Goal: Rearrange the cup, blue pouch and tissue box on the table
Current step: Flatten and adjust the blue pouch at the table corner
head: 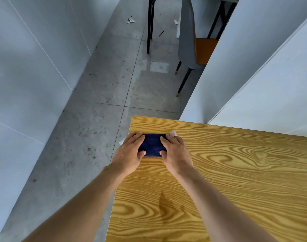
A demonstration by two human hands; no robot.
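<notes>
Near the far left corner of the yellow wood-grain table (236, 172), at the frame's centre, lies the dark blue fabric pouch (151, 144). The left hand (130, 152) and right hand (175, 152) clasp its two ends, fingers curled over the far edge and thumbs on the near edge. Something white (173, 133) peeks out beside it; what it is cannot be told. Lifting evenly with both hands should keep the soft pouch level and away from the table edge.

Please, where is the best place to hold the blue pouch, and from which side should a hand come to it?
Probably by its two short ends, from above, one hand per end. The blue pouch lies flat and wide near the far left corner of the wooden table, so its ends are open. The left hand and the right hand already grip it this way, thumbs on the near edge.
</notes>
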